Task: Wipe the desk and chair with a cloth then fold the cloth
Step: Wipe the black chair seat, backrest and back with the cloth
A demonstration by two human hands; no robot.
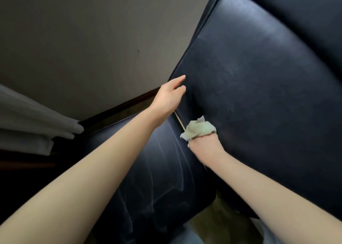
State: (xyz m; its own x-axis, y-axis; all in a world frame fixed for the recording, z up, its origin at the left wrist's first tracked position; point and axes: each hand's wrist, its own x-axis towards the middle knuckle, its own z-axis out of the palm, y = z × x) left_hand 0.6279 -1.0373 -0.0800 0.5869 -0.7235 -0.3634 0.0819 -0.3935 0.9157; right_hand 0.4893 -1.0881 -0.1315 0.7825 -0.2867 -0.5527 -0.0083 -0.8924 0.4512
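A dark navy leather chair fills the view: its backrest [259, 81] rises at the right and its seat [157, 179] lies below, streaked with wipe marks. My right hand [205, 145] grips a bunched pale green cloth [199, 129] and presses it against the lower left part of the backrest, near the seam with the seat. My left hand [170, 95] rests on the backrest's left edge with straight fingers, holding nothing. The desk is not in view.
A beige wall [92, 40] stands behind the chair, with a dark wooden skirting [118, 110] at its foot. White curtain folds [33, 123] hang at the left. Floor shows under the chair at the bottom.
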